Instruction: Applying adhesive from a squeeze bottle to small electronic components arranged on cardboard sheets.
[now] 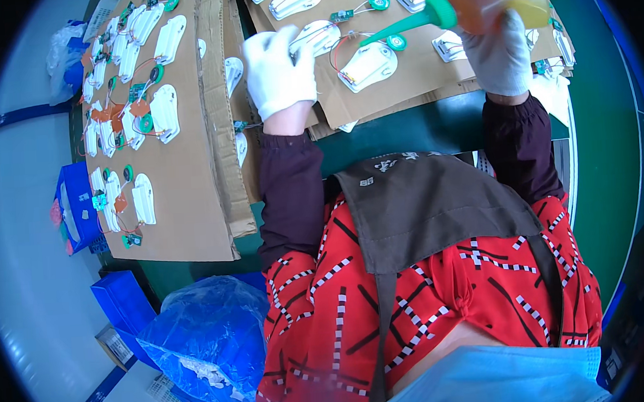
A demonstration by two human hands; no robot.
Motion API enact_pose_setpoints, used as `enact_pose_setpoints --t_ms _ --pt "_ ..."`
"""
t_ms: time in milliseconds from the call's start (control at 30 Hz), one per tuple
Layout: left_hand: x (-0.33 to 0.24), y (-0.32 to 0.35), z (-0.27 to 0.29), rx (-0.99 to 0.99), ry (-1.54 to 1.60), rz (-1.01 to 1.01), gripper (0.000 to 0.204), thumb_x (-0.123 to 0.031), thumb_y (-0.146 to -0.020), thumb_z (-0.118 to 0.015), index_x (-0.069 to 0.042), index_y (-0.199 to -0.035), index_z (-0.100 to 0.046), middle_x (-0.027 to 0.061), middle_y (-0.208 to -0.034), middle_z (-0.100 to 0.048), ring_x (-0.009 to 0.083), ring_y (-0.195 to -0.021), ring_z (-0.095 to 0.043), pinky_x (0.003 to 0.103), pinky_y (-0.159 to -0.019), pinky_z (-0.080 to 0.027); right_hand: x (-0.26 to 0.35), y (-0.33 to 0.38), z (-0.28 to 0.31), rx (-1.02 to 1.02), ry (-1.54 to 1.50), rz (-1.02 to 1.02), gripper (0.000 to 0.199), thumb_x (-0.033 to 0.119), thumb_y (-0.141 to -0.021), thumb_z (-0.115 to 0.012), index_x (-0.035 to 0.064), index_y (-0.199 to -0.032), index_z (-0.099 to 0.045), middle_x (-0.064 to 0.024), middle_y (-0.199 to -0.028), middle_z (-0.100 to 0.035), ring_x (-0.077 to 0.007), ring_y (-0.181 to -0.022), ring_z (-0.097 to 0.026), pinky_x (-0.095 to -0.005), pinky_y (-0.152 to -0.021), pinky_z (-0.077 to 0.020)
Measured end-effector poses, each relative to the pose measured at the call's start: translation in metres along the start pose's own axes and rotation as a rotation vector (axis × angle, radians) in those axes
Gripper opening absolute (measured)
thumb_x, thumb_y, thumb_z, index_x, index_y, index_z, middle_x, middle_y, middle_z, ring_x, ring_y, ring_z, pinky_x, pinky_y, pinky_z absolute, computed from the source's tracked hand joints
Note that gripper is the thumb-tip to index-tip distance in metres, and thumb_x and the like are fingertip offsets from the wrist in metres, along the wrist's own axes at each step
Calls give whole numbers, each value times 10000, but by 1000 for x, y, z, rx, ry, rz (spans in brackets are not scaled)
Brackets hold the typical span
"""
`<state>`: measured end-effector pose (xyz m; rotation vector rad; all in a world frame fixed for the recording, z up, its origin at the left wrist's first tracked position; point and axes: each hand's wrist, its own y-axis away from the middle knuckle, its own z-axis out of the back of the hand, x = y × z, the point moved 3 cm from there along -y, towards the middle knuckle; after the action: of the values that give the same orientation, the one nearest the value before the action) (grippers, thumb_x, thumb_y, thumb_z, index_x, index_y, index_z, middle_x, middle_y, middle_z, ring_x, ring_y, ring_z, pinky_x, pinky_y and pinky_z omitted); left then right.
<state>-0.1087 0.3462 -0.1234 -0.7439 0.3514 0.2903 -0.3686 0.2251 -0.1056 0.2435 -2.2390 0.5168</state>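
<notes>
My right hand [500, 56], in a white glove, is wrapped round a squeeze bottle [498, 0] of amber liquid. The bottle lies tilted almost level, its long green nozzle [407, 23] pointing left. Below the nozzle tip, a white plastic shell [369, 68] with thin wires and a green round disc [396, 42] rests on the cardboard [418, 84]. My gloved left hand [281, 69] is curled at the left end of another white shell [319, 36]; the fingers hide whatever is between them.
A second cardboard sheet [194, 157] at the left carries several white shells with wired green boards and discs. Blue bins [121, 298] and a bin lined with clear plastic [212, 333] stand below it. Green table surface [406, 129] shows near my body.
</notes>
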Motion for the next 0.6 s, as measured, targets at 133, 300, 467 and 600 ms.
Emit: enact_pose_setpoints --t_ms 133,300,467,600 --pt "-4 -3 -13 249 46 18 241 -152 -784 -681 -145 -1024 -696 111 -1000 -553 286 -884 -597 390 -775 -499 -7 -3 -35 12 -19 143 570 328 -867 -682 69 -1316 -445 -63 -1206 -580 -213 -1087 -574 -366 -916 -467" --pt "-7 -2 -17 230 56 3 156 -130 -774 -691 -69 -903 -628 124 -959 -535 296 -851 -596 393 -744 -502 -11 -11 -33 121 1 97 531 284 -860 -696 69 -1288 -468 -49 -1177 -587 -197 -1073 -577 -360 -917 -469" --pt "-7 -2 -20 138 49 15 131 -132 -786 -687 -44 -838 -606 130 -928 -556 286 -802 -600 391 -715 -502 -15 -11 -37 71 4 100 520 246 -846 -712 63 -1275 -481 -54 -1156 -598 -194 -1070 -579 -351 -916 -468" --pt "3 -2 -21 2 199 154 121 -110 -801 -676 -8 -835 -620 109 -829 -615 206 -678 -598 349 -656 -496 -15 -14 -43 121 99 105 550 215 -811 -750 54 -1269 -491 -58 -1138 -607 -186 -1064 -578 -335 -914 -463"
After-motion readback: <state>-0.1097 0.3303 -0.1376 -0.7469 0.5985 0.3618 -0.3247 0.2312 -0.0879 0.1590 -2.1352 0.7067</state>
